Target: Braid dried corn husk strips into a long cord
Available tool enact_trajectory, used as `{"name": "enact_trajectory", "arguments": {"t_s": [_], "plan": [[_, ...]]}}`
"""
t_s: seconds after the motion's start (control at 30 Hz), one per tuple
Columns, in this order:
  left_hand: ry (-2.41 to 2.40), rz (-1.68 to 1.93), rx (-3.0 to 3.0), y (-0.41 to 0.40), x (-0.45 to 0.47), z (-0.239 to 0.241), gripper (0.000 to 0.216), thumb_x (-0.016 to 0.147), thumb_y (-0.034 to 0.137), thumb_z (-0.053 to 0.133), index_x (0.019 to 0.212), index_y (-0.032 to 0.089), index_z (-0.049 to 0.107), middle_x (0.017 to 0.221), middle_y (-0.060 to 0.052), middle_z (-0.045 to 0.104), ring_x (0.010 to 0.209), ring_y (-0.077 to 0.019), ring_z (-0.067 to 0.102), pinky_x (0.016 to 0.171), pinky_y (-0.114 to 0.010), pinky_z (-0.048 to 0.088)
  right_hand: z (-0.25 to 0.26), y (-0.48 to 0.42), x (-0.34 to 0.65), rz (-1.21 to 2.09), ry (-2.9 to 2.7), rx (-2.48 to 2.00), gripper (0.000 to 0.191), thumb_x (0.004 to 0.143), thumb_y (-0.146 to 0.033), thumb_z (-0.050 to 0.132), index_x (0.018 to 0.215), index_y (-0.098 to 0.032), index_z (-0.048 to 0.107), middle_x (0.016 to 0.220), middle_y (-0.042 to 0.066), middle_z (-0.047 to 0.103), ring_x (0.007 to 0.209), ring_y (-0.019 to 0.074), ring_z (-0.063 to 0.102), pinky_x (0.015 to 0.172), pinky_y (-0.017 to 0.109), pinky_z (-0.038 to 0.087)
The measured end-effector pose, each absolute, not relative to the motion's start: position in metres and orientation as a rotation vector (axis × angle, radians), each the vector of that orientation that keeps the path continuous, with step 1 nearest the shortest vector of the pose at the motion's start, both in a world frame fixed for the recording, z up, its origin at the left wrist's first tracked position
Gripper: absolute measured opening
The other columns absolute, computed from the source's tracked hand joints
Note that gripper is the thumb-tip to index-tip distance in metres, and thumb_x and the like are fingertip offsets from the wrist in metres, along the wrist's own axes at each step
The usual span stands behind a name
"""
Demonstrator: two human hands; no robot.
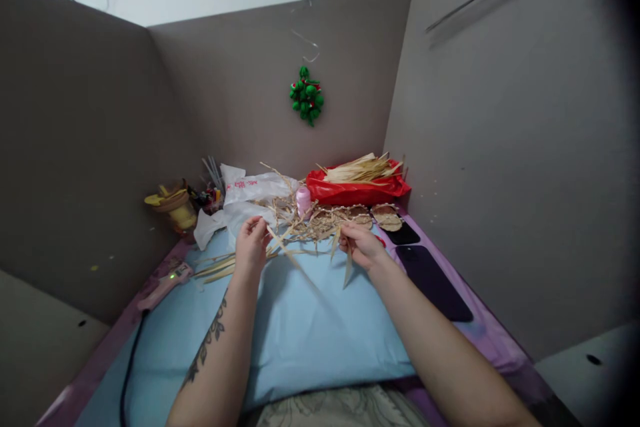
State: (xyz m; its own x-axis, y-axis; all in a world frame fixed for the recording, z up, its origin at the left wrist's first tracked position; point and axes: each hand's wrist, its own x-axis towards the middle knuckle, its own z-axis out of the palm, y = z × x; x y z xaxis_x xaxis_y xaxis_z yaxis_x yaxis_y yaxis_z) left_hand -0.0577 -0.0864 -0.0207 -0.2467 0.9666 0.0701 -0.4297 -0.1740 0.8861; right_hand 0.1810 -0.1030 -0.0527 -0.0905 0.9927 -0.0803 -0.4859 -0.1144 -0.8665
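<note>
Over a light blue cushion-like surface, both my hands are raised a little apart. My left hand pinches the upper end of a long, thin dried leaf strip, which slants down to the right and blurs toward its tip. In my right hand are short, pointed dried leaf pieces, pinched between the fingers and hanging down. Several straw-coloured strips lie beside and behind my left hand. Beyond the hands sits a heap of braided straw-like pieces, with a pink thread spool standing in it.
A red bag of dried leaves stands at the back. White plastic bags and a yellowish pot are at back left. A corded pink tool lies left, a dark phone right. Grey panels enclose three sides.
</note>
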Motion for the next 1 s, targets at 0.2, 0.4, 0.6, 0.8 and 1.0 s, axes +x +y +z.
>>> {"name": "enact_trajectory", "arguments": {"t_s": [0.2, 0.4, 0.6, 0.8, 1.0], "plan": [[0.841, 1.097, 0.983, -0.108, -0.030, -0.022, 0.036, 0.054, 0.026, 0.080, 0.082, 0.013, 0.061, 0.069, 0.000, 0.064, 0.062, -0.0090, 0.059, 0.061, -0.020, 0.046, -0.062, -0.107, 0.155, 1.358, -1.147, -0.965, 0.021, 0.062, -0.030, 0.065, 0.058, -0.018, 0.048, 0.048, -0.005, 0.047, 0.044, 0.0070, 0.038, 0.044, 0.021, 0.026], [0.846, 1.017, 1.269, -0.113, -0.016, -0.034, 0.025, 0.063, 0.029, 0.075, 0.076, 0.013, 0.062, 0.064, 0.002, 0.059, 0.056, -0.0065, 0.051, 0.055, -0.019, 0.038, -0.060, -0.116, 0.144, 1.331, -1.260, -0.961, 0.023, 0.066, -0.034, 0.064, 0.058, -0.017, 0.049, 0.051, -0.005, 0.048, 0.047, 0.0078, 0.040, 0.047, 0.021, 0.027], [0.896, 1.012, 1.433, -0.109, -0.015, -0.044, 0.024, 0.067, 0.031, 0.070, 0.073, 0.013, 0.056, 0.066, 0.002, 0.055, 0.061, -0.0078, 0.049, 0.061, -0.020, 0.037, -0.059, -0.124, 0.136, 1.335, -1.277, -0.979, 0.029, 0.066, -0.040, 0.066, 0.058, -0.017, 0.050, 0.049, -0.006, 0.044, 0.046, 0.0070, 0.035, 0.046, 0.021, 0.024], [0.925, 0.987, 1.511, -0.109, -0.015, -0.048, 0.022, 0.072, 0.033, 0.063, 0.074, 0.015, 0.050, 0.062, 0.004, 0.049, 0.055, -0.0073, 0.046, 0.054, -0.019, 0.035, -0.059, -0.126, 0.133, 1.447, -1.241, -0.945, 0.032, 0.063, -0.041, 0.068, 0.054, -0.016, 0.051, 0.046, -0.006, 0.044, 0.044, 0.0064, 0.035, 0.045, 0.021, 0.023], [0.919, 0.994, 1.565, -0.109, -0.016, -0.046, 0.019, 0.070, 0.029, 0.064, 0.073, 0.015, 0.052, 0.061, 0.004, 0.050, 0.054, -0.0071, 0.047, 0.053, -0.019, 0.036, -0.062, -0.126, 0.138, 1.651, -1.198, -0.921, 0.026, 0.062, -0.036, 0.070, 0.057, -0.015, 0.056, 0.047, -0.004, 0.050, 0.042, 0.0065, 0.040, 0.045, 0.021, 0.027]]}}
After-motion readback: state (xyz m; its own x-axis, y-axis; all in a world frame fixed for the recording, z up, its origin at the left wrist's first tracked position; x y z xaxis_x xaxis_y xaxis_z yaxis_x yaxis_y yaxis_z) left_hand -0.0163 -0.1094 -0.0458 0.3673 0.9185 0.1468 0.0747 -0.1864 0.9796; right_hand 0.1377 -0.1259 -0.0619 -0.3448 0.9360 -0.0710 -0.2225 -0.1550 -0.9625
